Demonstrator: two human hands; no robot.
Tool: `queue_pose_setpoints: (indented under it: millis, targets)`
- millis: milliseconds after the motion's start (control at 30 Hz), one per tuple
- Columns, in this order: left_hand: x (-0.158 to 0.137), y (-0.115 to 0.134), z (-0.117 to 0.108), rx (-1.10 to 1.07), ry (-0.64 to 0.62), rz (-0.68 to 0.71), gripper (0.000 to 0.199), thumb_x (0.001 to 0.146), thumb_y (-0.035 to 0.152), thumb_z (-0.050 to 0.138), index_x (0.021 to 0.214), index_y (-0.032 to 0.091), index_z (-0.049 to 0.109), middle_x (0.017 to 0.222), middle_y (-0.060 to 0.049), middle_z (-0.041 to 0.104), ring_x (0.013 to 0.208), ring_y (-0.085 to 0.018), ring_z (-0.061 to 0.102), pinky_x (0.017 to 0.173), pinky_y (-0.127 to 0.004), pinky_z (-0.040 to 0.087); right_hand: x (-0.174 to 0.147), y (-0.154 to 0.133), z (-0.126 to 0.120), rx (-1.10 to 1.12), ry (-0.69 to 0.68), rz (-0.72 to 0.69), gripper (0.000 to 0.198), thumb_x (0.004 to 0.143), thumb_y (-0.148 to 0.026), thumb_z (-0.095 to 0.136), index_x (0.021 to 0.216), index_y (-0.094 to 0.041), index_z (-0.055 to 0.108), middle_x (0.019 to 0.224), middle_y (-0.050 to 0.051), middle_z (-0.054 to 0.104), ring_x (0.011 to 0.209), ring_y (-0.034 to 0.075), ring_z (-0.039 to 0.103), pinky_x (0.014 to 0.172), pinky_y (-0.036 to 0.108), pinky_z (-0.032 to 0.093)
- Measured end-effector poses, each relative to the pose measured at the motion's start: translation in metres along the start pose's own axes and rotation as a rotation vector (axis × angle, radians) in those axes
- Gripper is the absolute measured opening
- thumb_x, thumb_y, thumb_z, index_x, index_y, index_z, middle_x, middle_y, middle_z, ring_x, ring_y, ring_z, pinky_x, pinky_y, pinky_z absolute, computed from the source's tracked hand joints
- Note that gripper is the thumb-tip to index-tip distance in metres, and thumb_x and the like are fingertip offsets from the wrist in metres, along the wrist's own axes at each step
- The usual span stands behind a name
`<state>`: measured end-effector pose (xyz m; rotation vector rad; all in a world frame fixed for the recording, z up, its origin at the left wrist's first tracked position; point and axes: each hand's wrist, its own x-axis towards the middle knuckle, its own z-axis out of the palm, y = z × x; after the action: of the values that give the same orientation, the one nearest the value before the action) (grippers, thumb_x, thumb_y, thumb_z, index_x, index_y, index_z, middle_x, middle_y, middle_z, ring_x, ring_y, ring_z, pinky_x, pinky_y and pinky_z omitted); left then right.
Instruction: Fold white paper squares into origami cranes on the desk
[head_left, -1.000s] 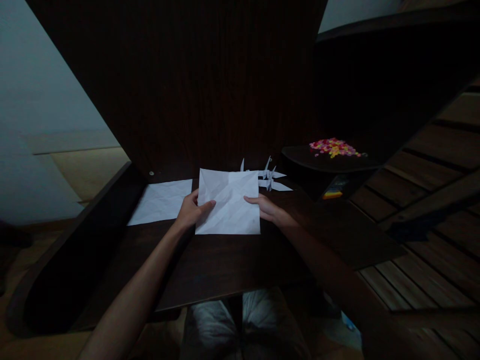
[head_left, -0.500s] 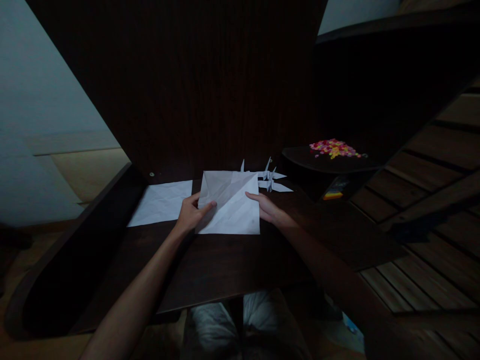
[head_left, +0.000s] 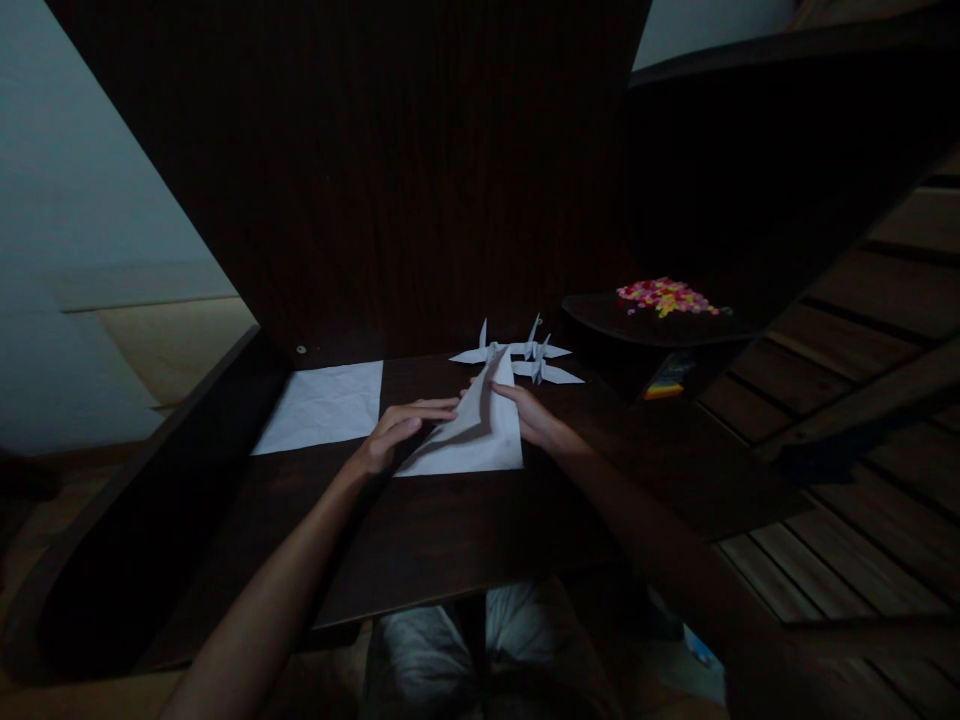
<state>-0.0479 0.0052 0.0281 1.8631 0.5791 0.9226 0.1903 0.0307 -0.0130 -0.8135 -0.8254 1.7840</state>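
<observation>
A white sheet of paper (head_left: pixel 487 440), bent over along its diagonal, stands partly raised above the dark desk. My right hand (head_left: pixel 532 412) grips its right edge, thumb on top and fingers behind. My left hand (head_left: pixel 397 430) lies against the folded-over left side, fingers stretched out and touching the paper without pinching it. Just behind the sheet are white folded paper cranes (head_left: pixel 541 372), partly covered by its raised tip. Left of my left hand, another creased white sheet (head_left: pixel 326 405) lies flat.
A pile of small pink, red and yellow pieces (head_left: pixel 667 296) rests on a low shelf (head_left: pixel 600 320) at right, with a yellow-orange object (head_left: pixel 664 391) beneath it. A tall dark panel (head_left: pixel 420 180) rises behind the desk (head_left: pixel 420 540). A raised side board (head_left: pixel 150 520) bounds the left.
The sheet's left part has swung over to the right, from spread out to bent along the diagonal. My left hand has let go its pinch and flattened against it; the right hand stays in place.
</observation>
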Motion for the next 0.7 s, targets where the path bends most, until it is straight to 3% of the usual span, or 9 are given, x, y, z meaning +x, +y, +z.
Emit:
queue_pose_setpoints:
  millis: [100, 200, 333, 467, 567, 700]
  targets:
    - [0.003, -0.003, 0.005, 0.092, 0.012, -0.077, 0.042, 0.089, 0.046, 0.044, 0.092, 0.020, 0.076, 0.119, -0.011, 0.065, 0.112, -0.028, 0.058, 0.100, -0.047, 0.038, 0.000, -0.001, 0.002, 0.027, -0.018, -0.031, 0.032, 0.087, -0.022, 0.047, 0.115, -0.014, 0.060, 0.108, 0.009, 0.070, 0.097, 0.021, 0.067, 0.092, 0.037, 0.048]
    - [0.005, -0.006, 0.011, 0.239, 0.080, -0.111, 0.024, 0.079, 0.039, 0.063, 0.090, 0.020, 0.075, 0.113, -0.011, 0.067, 0.106, -0.026, 0.061, 0.091, -0.043, 0.046, -0.003, -0.003, 0.006, 0.042, -0.019, -0.029, 0.033, 0.088, -0.024, 0.044, 0.115, -0.015, 0.060, 0.110, 0.009, 0.070, 0.098, 0.021, 0.067, 0.093, 0.038, 0.048]
    - [0.006, -0.012, 0.017, 0.238, 0.133, -0.136, 0.026, 0.071, 0.035, 0.071, 0.089, 0.017, 0.069, 0.109, -0.011, 0.064, 0.096, -0.022, 0.061, 0.074, -0.032, 0.051, -0.007, -0.005, 0.012, 0.034, -0.012, -0.023, 0.034, 0.089, -0.024, 0.039, 0.115, -0.016, 0.060, 0.110, 0.008, 0.070, 0.094, 0.021, 0.068, 0.091, 0.038, 0.049]
    - [0.004, -0.017, 0.021, 0.092, 0.087, -0.238, 0.035, 0.071, 0.030, 0.070, 0.101, 0.017, 0.059, 0.096, -0.006, 0.063, 0.064, -0.010, 0.055, 0.054, -0.021, 0.044, -0.008, -0.006, 0.016, 0.033, 0.001, 0.022, 0.033, 0.090, -0.027, 0.039, 0.112, -0.016, 0.062, 0.110, 0.008, 0.070, 0.087, 0.020, 0.069, 0.086, 0.035, 0.051]
    - [0.003, -0.017, 0.021, 0.025, 0.047, -0.260, 0.038, 0.071, 0.027, 0.068, 0.106, 0.017, 0.058, 0.098, -0.004, 0.060, 0.053, -0.004, 0.043, 0.047, -0.017, 0.034, -0.009, -0.008, 0.017, 0.064, -0.009, 0.033, 0.040, 0.094, -0.037, 0.033, 0.111, -0.015, 0.061, 0.107, 0.010, 0.071, 0.083, 0.021, 0.069, 0.082, 0.037, 0.053]
    - [0.002, -0.017, 0.019, 0.089, 0.038, -0.307, 0.038, 0.072, 0.027, 0.065, 0.107, 0.013, 0.064, 0.064, 0.004, 0.050, 0.050, -0.006, 0.035, 0.047, -0.018, 0.027, -0.011, -0.012, 0.016, 0.079, -0.034, 0.000, 0.062, 0.091, -0.060, 0.025, 0.111, -0.013, 0.061, 0.102, 0.014, 0.071, 0.085, 0.025, 0.069, 0.082, 0.042, 0.052]
